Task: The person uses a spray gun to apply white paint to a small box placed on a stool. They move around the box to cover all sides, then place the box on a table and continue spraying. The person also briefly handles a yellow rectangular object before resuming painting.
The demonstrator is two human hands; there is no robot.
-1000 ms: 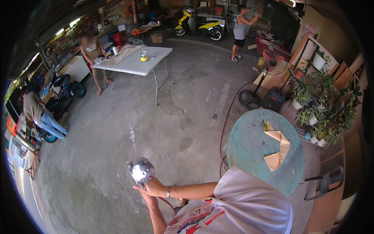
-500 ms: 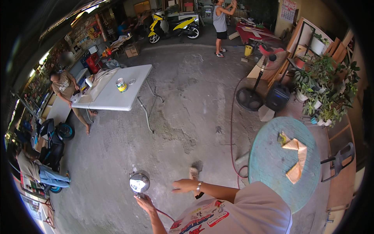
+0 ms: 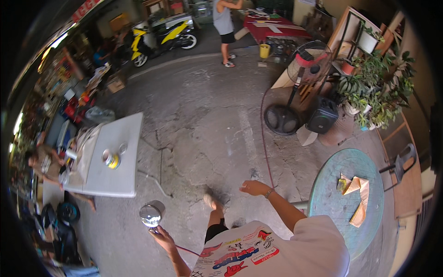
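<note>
My left hand [image 3: 161,236] is closed around the handle of a spray gun with a shiny round metal cup [image 3: 151,214], held out low in front of me. A dark red hose [image 3: 187,250] runs from below that hand toward my shirt. My right hand [image 3: 255,188] holds nothing and is stretched forward over the concrete floor, its fingers loosely bent. It touches nothing. Left of the spray gun stands a white folding table [image 3: 121,154] bearing an open paint can [image 3: 110,160], a clear round lid [image 3: 123,147] and a cloth-like cover.
To my right, a round green table [image 3: 323,203] bears folded brown paper [image 3: 360,198]. A standing fan [image 3: 304,69], a black speaker [image 3: 322,114] and potted plants [image 3: 378,92] stand beyond. The hose crosses the floor [image 3: 207,124]. People stand left [image 3: 48,166] and far ahead [image 3: 224,27].
I have stepped forward and the view has turned right. The white table is now nearer on the left. My right arm has swung outward; my left hand still grips the spray gun.
</note>
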